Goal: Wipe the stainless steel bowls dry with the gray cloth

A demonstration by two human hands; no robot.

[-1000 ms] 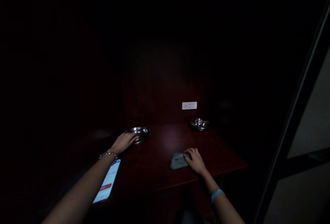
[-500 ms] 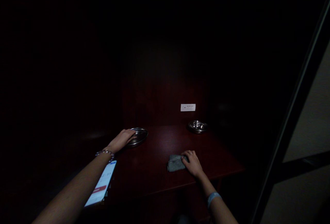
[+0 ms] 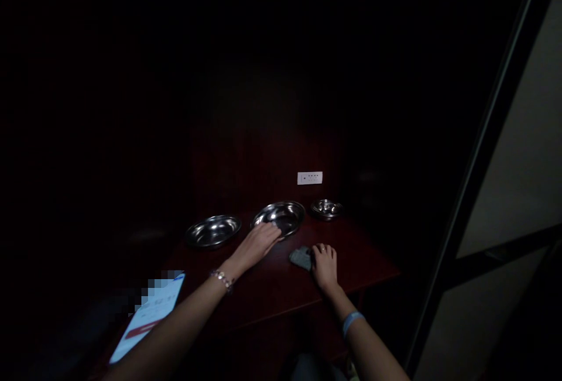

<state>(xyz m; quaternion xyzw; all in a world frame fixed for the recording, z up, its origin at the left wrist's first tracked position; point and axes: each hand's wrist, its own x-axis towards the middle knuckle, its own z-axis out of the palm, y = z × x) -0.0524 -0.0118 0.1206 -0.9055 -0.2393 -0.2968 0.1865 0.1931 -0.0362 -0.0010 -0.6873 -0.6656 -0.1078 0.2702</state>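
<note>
My left hand [image 3: 259, 243] is at the near rim of a shiny round metal plate [image 3: 287, 217], its fingers closed over the edge; the thumb is hidden. Left of it lies a second metal plate [image 3: 213, 232], apart from my hand. On the dark red tabletop [image 3: 267, 287], my right hand [image 3: 325, 265] has its fingers bent over the right end of a bunched grey cloth [image 3: 301, 257]. Part of the cloth is covered by those fingers.
Small metal bowls [image 3: 326, 209], seemingly stacked, stand at the back right. Above them a white socket panel [image 3: 309, 178] is on the wall. A lit phone [image 3: 151, 316] is at the lower left, and a dark-framed panel [image 3: 504, 188] rises at the right.
My left hand has moved right from the left plate, and a second plate now shows under its fingers. My right hand is still on the cloth, which looks more bunched. The view has shifted slightly.
</note>
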